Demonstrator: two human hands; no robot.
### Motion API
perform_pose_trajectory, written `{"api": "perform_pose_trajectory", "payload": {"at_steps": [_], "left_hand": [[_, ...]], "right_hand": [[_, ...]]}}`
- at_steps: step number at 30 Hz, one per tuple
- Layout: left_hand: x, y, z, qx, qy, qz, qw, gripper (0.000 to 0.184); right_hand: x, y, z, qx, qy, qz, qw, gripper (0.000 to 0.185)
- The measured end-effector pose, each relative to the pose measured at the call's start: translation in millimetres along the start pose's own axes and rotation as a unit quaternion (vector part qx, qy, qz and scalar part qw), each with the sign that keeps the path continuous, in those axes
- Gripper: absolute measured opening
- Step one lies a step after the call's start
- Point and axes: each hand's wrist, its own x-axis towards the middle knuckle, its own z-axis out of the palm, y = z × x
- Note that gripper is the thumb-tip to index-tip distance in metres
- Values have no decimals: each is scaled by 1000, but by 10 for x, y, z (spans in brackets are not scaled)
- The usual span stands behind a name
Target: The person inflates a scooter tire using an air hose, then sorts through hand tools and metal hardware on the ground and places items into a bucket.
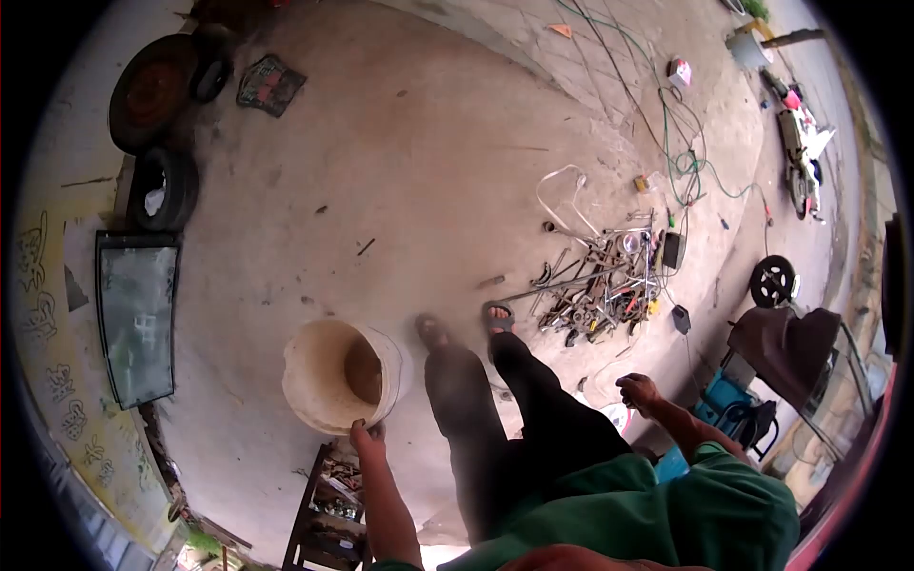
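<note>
Item one, large off-white round plastic bucket: it is hanging or standing at the seven-to-eight o'clock of the view, to the left of the person's legs, its wide mouth facing the camera and a brown patch showing on its inner bottom. Whether it is touching the concrete floor, I cannot tell.

Item two, bare left hand: it is closing on the near rim of the bucket, pinching the edge between thumb and fingers.

Item three, bare right hand: at four o'clock, it is hovering well apart from the bucket, fingers loosely curled; whether the fingertips are meeting or pinching anything, I cannot tell.

Item four, jumbled pile of metal hand tools: it is lying on the floor at three o'clock, just beyond the right foot in its dark sandal.

Item five, thin green hose: it is looping at one-to-two o'clock.

Item six, dark-framed glass panel: it is leaning at nine o'clock, black rubber tyre just above it.

Item seven, dark open shelf rack: it is standing at seven o'clock, holding small metal parts, near the left forearm.
</note>
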Motion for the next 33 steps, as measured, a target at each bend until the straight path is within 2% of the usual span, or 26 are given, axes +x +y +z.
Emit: {"api": "perform_pose_trajectory", "payload": {"at_steps": [2, 5, 7, 11, 13, 14, 16, 18, 19, 23, 27, 29, 31, 32, 33], "left_hand": [[39, 377, 412, 113, 37, 41, 992, 38], [-388, 794, 1446, 235, -36, 155, 959, 40], [-600, 1001, 2152, 303, -74, 196, 930, 40], [-890, 1462, 3440, 437, -188, 227, 850, 46], [-1249, 1474, 4109, 493, -223, 246, 804, 42], [-1475, 1418, 4447, 512, -245, 256, 783, 41], [-1792, 1233, 5112, 567, -274, 305, 714, 39], [-2053, 829, 5840, 591, -245, 356, 681, 41], [-2185, 601, 6208, 603, -275, 372, 650, 42], [-2584, -390, 7498, 640, -349, 411, 547, 43], [-2808, -1200, 8824, 690, -375, 421, 455, 41], [-2867, -1385, 9450, 706, -423, 408, 396, 43], [-2708, -1301, 10436, 749, -379, 441, 318, 46], [-2852, -1301, 10609, 754, -401, 424, 302, 50], [-3125, -1340, 10660, 755, -426, 408, 286, 55]], "right_hand": [[-181, 171, 141, 78, -3, 6, 997, 21], [-408, 382, 457, 167, 15, -15, 986, 23], [-521, 503, 685, 236, 12, -36, 971, 23], [-474, 661, 1036, 462, -45, -31, 885, 17], [-374, 546, 1097, 541, -49, -13, 840, 15], [-272, 483, 1080, 562, -69, -24, 824, 16], [-20, 344, 1030, 559, -39, -59, 826, 17], [327, 83, 806, 567, -11, -93, 818, 18], [413, -31, 686, 574, -6, -99, 813, 19], [1141, -435, 322, 624, 22, -153, 766, 16], [1916, -1038, 16, 616, 61, -178, 765, 18], [2495, -1278, -33, 604, 72, -221, 762, 19], [3064, -1572, -72, 616, 51, -223, 754, 18], [3416, -1689, -40, 662, 2, -253, 705, 18], [3657, -1830, -48, 639, 29, -259, 724, 18]]}}
